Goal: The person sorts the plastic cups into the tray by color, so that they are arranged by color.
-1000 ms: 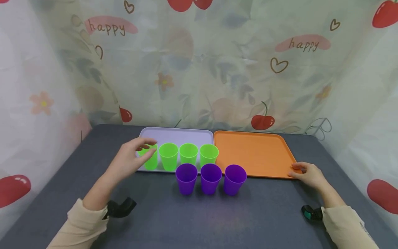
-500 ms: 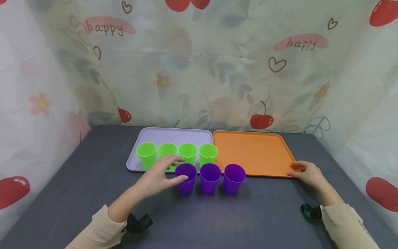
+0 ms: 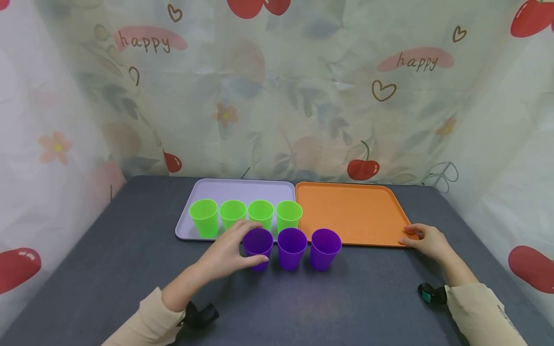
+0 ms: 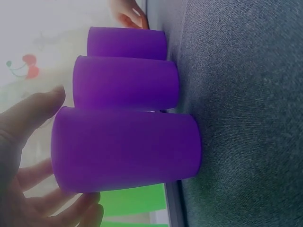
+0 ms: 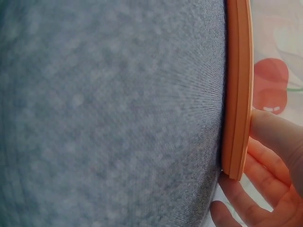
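My left hand [image 3: 227,252] is spread around the leftmost purple cup [image 3: 258,242], thumb in front and fingers behind its rim. In the left wrist view the thumb [image 4: 45,106] stands just off the cup's side near the rim, and the fingers [image 4: 71,208] pass partly behind it. Two more purple cups, a middle one [image 3: 292,247] and a right one [image 3: 324,249], stand upright beside it in a row. On the far right, my right hand [image 3: 430,242] holds the near right corner of an orange tray [image 3: 350,211], thumb on the rim and fingers at the corner.
Behind the purple cups, several green cups [image 3: 204,218] stand in a row on a lilac tray [image 3: 242,187]. That tray lies side by side with the orange one on the dark grey table [image 3: 303,307]. A patterned curtain [image 3: 281,96] hangs behind the table and at both sides.
My left hand has moved right and nearer, from the leftmost green cup to around the leftmost purple cup. The right hand stays at the orange tray's corner. The cups have not moved.
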Action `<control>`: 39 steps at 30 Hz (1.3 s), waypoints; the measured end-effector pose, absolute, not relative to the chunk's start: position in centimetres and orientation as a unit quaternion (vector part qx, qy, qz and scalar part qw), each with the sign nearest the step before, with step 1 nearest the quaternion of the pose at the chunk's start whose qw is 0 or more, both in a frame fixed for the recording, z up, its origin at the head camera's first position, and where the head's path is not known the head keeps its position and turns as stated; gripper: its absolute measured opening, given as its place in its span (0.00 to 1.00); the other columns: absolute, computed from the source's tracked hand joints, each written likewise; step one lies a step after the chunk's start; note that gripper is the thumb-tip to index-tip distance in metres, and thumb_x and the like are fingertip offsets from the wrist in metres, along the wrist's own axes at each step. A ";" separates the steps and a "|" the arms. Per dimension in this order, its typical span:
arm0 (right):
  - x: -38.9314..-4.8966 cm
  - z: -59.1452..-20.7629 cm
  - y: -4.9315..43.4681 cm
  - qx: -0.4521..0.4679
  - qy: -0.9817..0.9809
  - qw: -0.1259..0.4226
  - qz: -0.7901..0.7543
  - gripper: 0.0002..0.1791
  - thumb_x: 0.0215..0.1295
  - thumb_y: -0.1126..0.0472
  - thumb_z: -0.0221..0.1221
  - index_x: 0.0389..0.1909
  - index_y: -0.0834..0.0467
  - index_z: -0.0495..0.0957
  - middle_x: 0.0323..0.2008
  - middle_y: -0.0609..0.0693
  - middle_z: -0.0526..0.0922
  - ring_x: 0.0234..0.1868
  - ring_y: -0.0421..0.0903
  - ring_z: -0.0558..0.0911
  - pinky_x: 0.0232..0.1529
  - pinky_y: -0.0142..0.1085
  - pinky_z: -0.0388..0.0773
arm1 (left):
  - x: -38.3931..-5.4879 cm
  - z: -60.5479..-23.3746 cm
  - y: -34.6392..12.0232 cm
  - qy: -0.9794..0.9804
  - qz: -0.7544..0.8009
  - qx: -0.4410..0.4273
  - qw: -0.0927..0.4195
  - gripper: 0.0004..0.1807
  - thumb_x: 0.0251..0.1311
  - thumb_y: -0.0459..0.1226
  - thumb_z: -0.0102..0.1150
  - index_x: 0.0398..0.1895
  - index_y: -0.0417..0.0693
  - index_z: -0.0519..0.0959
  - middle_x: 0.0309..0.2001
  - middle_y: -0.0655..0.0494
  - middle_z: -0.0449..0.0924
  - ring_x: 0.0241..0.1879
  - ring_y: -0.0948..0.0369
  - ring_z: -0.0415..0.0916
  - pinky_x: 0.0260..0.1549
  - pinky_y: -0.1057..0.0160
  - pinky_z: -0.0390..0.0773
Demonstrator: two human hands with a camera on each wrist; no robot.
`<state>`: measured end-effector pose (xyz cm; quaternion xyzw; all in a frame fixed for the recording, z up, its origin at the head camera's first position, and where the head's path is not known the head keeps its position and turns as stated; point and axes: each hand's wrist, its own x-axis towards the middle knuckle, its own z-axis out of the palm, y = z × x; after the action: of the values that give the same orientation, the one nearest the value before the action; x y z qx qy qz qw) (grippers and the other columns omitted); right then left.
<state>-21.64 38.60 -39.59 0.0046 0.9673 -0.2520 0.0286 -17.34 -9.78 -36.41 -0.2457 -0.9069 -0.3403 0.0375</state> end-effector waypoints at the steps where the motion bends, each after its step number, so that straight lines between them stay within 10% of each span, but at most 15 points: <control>1: -21.6 -39.6 38.6 0.005 0.967 0.027 -0.252 0.32 0.59 0.50 0.62 0.55 0.71 0.71 0.53 0.71 0.74 0.50 0.67 0.74 0.47 0.55 0.73 | -17.4 -36.4 -9.8 -0.907 -0.342 -0.244 0.035 0.36 0.45 0.48 0.71 0.58 0.47 0.70 0.54 0.53 0.74 0.53 0.58 0.73 0.50 0.55 0.75; 39: -21.5 -39.4 38.4 0.005 0.966 0.029 -0.256 0.32 0.59 0.50 0.62 0.55 0.72 0.70 0.53 0.72 0.74 0.50 0.67 0.73 0.48 0.56 0.72 | -16.7 -33.7 -10.4 -0.894 -0.364 -0.254 0.058 0.33 0.48 0.44 0.70 0.58 0.49 0.70 0.54 0.53 0.75 0.51 0.59 0.74 0.49 0.57 0.77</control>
<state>-21.46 38.41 -39.36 0.0052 0.9662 -0.2560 0.0292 -16.68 -10.44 -33.72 -0.2542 -0.8943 -0.3636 0.0576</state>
